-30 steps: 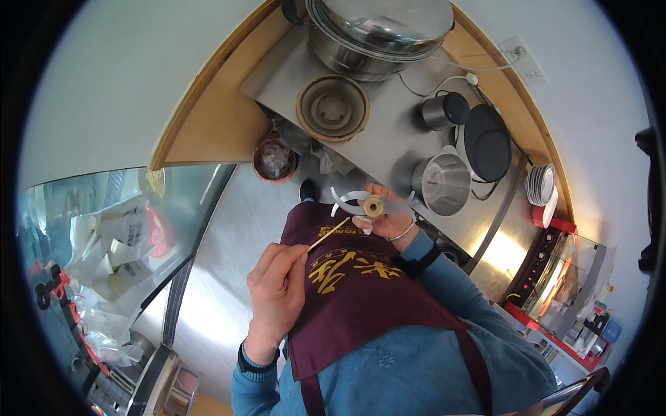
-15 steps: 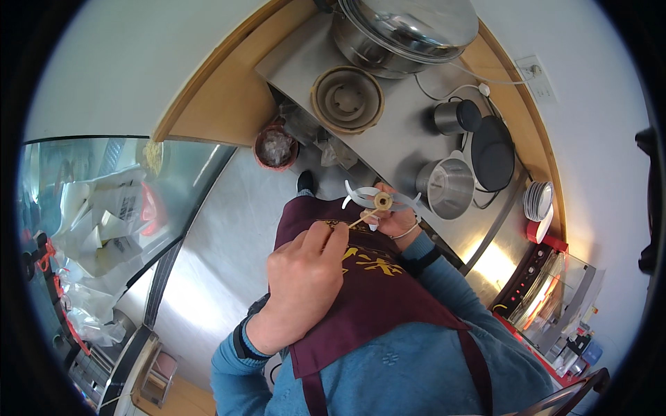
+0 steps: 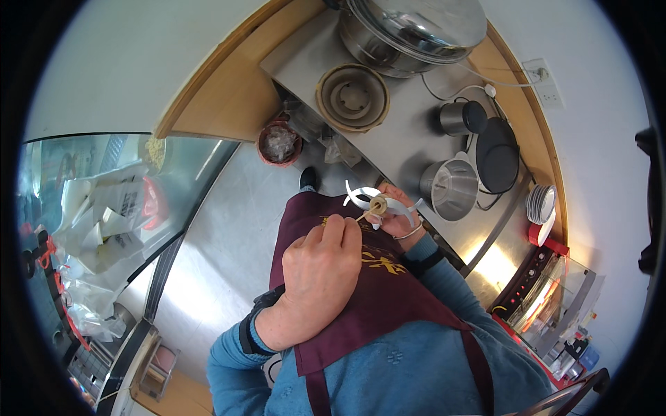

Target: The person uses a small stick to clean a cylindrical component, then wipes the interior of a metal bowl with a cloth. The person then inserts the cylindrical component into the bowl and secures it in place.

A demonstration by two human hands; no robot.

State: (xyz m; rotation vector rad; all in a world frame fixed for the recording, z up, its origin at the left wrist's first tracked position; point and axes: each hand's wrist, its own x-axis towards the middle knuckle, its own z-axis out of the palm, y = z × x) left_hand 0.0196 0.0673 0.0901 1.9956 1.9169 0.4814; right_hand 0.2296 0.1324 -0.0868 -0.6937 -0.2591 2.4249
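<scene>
The step in hand looked like cleaning out the hub of a blender blade (image 3: 378, 203). The right hand (image 3: 402, 216) held the blade in front of the maroon apron (image 3: 374, 291), its fingers (image 3: 394, 197) curled round the piece from behind and grasping it firmly. The left hand (image 3: 319, 267) pinched a thin wooden stick (image 3: 362, 215) between thumb and fingertips, clenched on it, with the stick's far end touching the blade's round centre just beyond those fingers.

The next move, by my judgement, called for a small, controlled push and twist of the stick inside the hub, while the right fingers stayed off the curved edges, which looked sharp.

The blade had a tan, ring-shaped hub with a dark hole in the middle, and two pale, sickle-shaped wings sweeping out to either side. Whether residue sat in the hole was too small to tell.

Beyond the right fingers, on the steel table (image 3: 409, 139), stood a metal jug (image 3: 452, 187), a round tan base (image 3: 352, 97) and a large lidded pot (image 3: 409, 28).
</scene>
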